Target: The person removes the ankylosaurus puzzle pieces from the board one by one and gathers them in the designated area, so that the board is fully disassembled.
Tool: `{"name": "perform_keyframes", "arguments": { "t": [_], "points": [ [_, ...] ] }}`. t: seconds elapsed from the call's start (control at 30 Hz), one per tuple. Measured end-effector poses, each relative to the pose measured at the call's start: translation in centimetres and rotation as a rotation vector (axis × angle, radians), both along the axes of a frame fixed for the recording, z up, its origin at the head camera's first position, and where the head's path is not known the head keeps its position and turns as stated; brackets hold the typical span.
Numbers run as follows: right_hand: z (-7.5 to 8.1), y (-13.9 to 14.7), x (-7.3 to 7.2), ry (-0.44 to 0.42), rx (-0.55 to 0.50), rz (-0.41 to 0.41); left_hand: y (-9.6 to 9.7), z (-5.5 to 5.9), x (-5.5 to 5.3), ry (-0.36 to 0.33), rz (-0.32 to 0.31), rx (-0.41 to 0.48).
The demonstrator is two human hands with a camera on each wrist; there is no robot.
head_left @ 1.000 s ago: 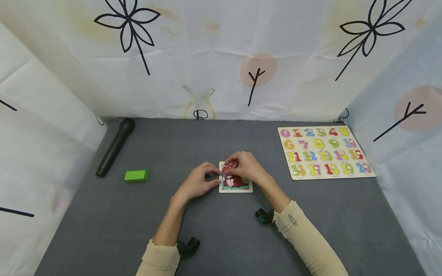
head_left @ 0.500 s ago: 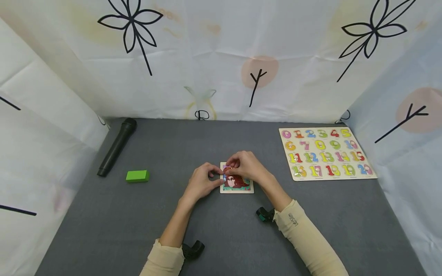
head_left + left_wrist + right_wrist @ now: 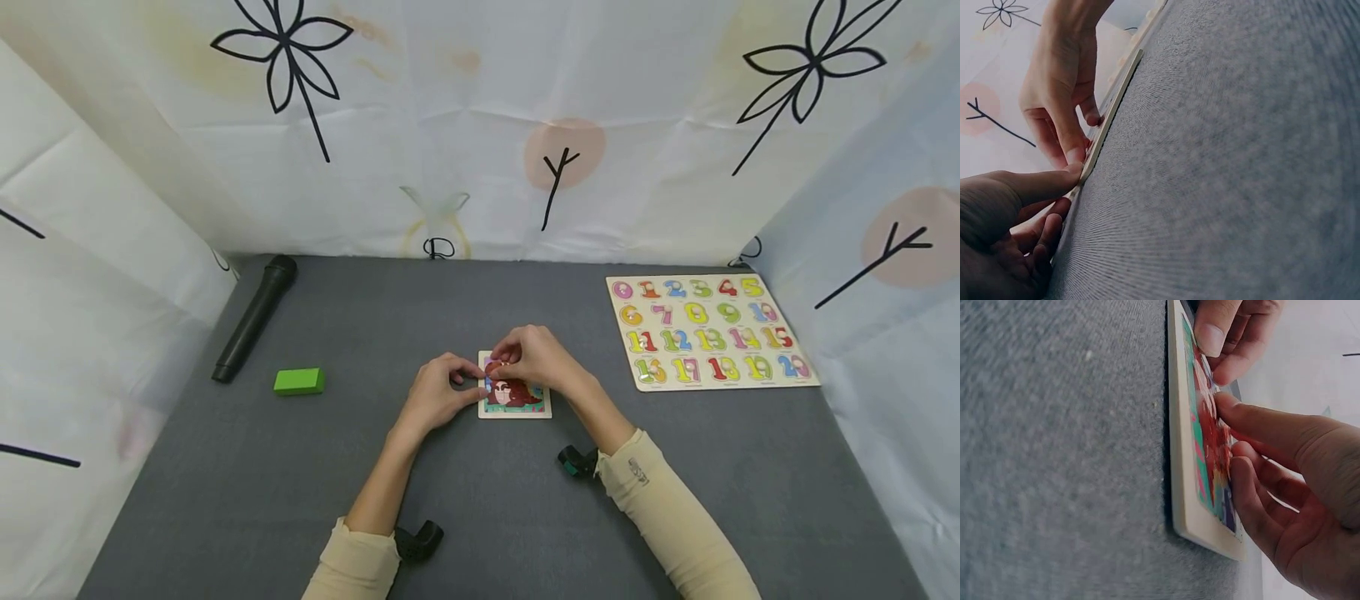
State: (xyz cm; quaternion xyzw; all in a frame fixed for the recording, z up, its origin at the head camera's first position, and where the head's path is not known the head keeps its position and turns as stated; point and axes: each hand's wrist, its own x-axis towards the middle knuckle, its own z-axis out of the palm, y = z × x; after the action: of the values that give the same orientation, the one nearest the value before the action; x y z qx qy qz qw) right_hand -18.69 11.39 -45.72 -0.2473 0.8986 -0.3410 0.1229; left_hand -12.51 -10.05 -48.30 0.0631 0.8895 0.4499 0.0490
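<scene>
A small square picture puzzle (image 3: 516,414) with a pale wooden border lies flat on the grey table. Its picture shows a figure with dark red hair on green and purple. My left hand (image 3: 438,393) grips the puzzle's left edge, thumb and index fingertips at the border. Over the upper left of the picture, my right hand (image 3: 542,363) pinches a reddish puzzle piece, mostly hidden under its fingers. In the right wrist view, the right thumb and fingertips (image 3: 1229,403) sit right at the picture surface, close to the left hand (image 3: 1235,331).
A board of coloured numbers (image 3: 705,385) lies at the back right of the table. To the left are a green block (image 3: 298,382) and a black microphone (image 3: 255,321). White printed cloth (image 3: 480,100) hangs behind and at both sides.
Between the first and second frames, my left hand and forearm shift slightly right. Since then, both hands stay almost still at the puzzle.
</scene>
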Motion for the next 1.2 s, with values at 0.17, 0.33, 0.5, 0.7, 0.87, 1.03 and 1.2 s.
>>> {"name": "perform_keyframes", "arguments": {
  "t": [0.17,0.33,0.5,0.7,0.87,1.03,1.2],
  "points": [
    [0.00,0.21,0.01,0.018,0.004,0.003,0.05,0.03,-0.06,-0.005,0.004,-0.002],
    [0.05,0.01,0.14,0.056,0.026,0.006,0.09,0.08,-0.08,-0.003,0.001,-0.011],
    [0.29,-0.26,0.28,0.071,0.047,0.011,0.08,0.10,-0.06,-0.003,0.001,-0.010],
    [0.52,-0.37,0.18,0.029,0.061,0.027,0.07,0.14,-0.04,0.000,0.000,-0.012],
    [0.64,-0.37,-0.13,0.007,0.060,0.057,0.09,0.18,0.04,0.006,0.000,-0.009],
    [0.56,-0.19,-0.19,-0.009,0.068,0.088,0.09,0.12,0.10,0.008,0.001,-0.006],
    [0.41,-0.12,0.18,0.011,0.027,0.064,0.08,0.03,0.15,0.010,-0.002,-0.005]
  ]
}}
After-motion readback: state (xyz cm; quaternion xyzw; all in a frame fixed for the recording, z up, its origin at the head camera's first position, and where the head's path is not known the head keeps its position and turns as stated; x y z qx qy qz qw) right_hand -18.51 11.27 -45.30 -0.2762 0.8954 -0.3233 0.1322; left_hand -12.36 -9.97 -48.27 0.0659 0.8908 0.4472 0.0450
